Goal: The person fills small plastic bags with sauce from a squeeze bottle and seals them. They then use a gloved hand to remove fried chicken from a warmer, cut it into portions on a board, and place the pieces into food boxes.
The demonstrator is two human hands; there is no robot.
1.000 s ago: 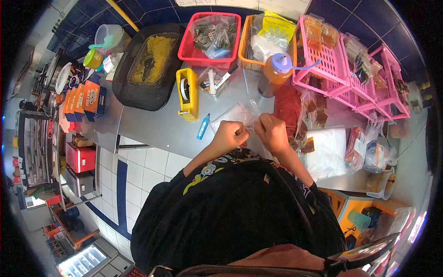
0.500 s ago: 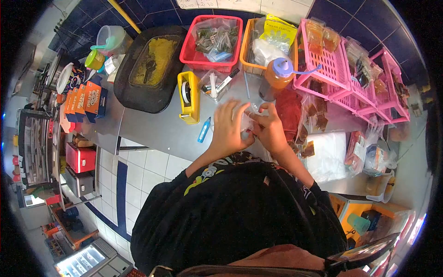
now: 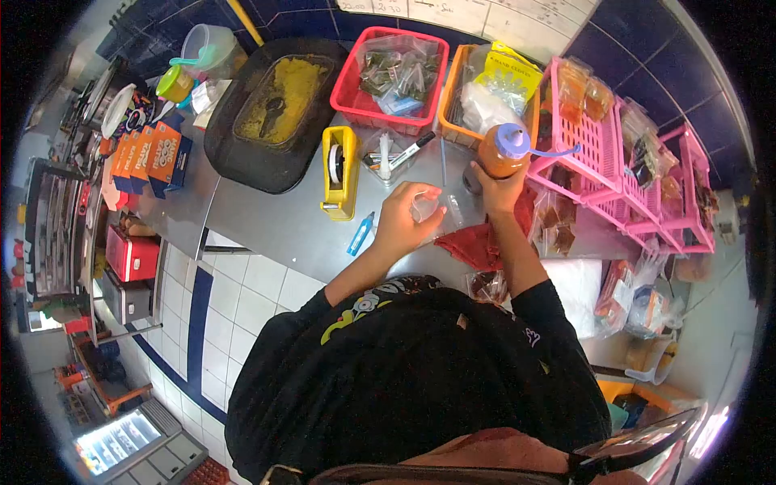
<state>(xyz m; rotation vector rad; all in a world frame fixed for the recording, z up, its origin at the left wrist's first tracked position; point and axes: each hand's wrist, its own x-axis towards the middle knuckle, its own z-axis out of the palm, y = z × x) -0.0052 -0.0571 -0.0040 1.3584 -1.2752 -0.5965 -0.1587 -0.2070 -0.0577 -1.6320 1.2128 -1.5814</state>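
My left hand [image 3: 406, 220] is curled around a small clear plastic bag [image 3: 423, 208], holding its mouth wide between thumb and fingers. To its right, my right hand [image 3: 499, 191] is wrapped round a squeeze bottle [image 3: 503, 152] of orange-brown sauce with a lilac cap and attached strap. The bottle is upright; whether its base touches the table is hidden. Below my right hand lies a crumpled red cloth [image 3: 473, 246]. At the table's near edge, against the black shirt, is a clear bag of dark brown sauce [image 3: 487, 285].
Left of my hands are a blue marker [image 3: 361, 234] and a yellow tape dispenser [image 3: 340, 174]. Behind stand a red basket [image 3: 388, 117], an orange basket [image 3: 454, 101] and a black tray [image 3: 222, 145]. Pink racks [image 3: 590, 149] of packets stand at right, with white plastic [image 3: 570, 299] below.
My right hand has left the small bag and moved right onto the sauce bottle. My left hand keeps the bag. The red cloth is now bunched up, and the whole view has shifted slightly.
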